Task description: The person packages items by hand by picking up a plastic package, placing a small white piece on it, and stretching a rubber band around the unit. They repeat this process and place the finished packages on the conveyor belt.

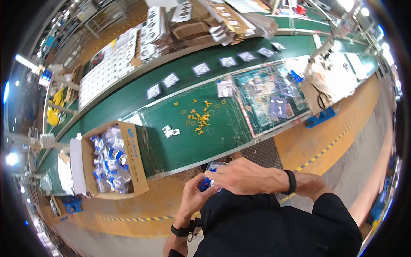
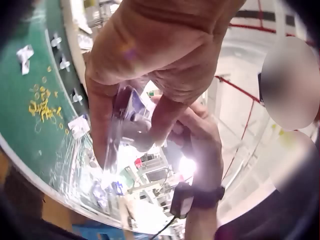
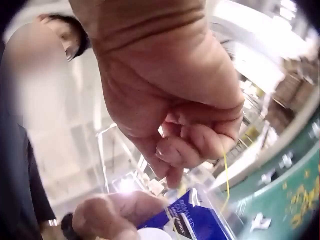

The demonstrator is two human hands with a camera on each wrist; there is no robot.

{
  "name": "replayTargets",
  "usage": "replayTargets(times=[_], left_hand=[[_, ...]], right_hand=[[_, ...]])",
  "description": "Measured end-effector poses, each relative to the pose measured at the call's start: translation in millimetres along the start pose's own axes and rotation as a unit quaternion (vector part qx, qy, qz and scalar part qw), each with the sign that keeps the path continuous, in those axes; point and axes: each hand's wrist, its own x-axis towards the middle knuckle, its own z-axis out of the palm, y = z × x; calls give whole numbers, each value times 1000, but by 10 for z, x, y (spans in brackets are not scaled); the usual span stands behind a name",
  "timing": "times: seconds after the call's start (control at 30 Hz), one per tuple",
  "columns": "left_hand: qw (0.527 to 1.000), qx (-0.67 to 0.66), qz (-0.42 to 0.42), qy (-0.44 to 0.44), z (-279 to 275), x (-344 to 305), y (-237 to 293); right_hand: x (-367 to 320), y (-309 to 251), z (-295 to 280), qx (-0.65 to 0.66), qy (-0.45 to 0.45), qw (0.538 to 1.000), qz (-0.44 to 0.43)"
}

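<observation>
Close to the body, my left hand [image 1: 193, 195] grips a clear plastic pack with a blue printed card [image 3: 200, 216]. A white round part [image 3: 154, 234] shows at the pack's lower side. Over the pack, my right hand [image 1: 242, 175] has its fingers curled in and pinches a thin yellow rubber band [image 3: 226, 172]. The band runs from the fingers down to the pack's edge. In front of both hands, a loose heap of yellow rubber bands [image 1: 201, 120] lies on the green table [image 1: 171, 152].
Left on the table stands a carton [image 1: 138, 165] filled with blue-and-clear packs [image 1: 112, 160]. Small white pieces [image 1: 171, 131] lie near it. Flat bagged items [image 1: 201, 69] line the green strip behind. To the right are a worn mat [image 1: 257, 115] and scissors [image 1: 322, 100].
</observation>
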Motion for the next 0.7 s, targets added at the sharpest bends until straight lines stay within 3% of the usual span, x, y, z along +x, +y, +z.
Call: replayTargets(times=[0.07, 0.2, 0.23, 0.33, 0.4, 0.5, 0.53, 0.63, 0.67, 0.7], left_hand=[[998, -44, -22, 45, 56, -143, 48], [968, -237, 22, 78, -70, -265, -253], [953, -280, 54, 105, -143, -281, -313], [894, -396, 135, 160, -426, -309, -323], [895, -397, 148, 139, -579, -309, -252], [899, -396, 142, 125, -775, -222, -214], [903, -386, 136, 129, -866, -181, -228], [893, -403, 125, 155, -1220, -105, -212], [885, -413, 123, 177, -1368, -91, -240], [876, -424, 117, 199, -1516, -111, -271]], right_hand=[[-88, -59, 90, 39, 11, 999, 17], [40, 152, 349, 123, 132, 982, 58], [87, 131, 299, 291, 121, 929, 196], [164, 218, 358, 354, 197, 878, 256], [332, 242, 429, 407, 233, 843, 264], [836, 97, 650, 461, 122, 847, 234], [1091, -52, 653, 498, 128, 819, 253], [1564, -39, 931, 420, 29, 862, 281], [1731, -135, 1075, 388, 87, 884, 248], [1887, -192, 1236, 428, 90, 865, 246]])
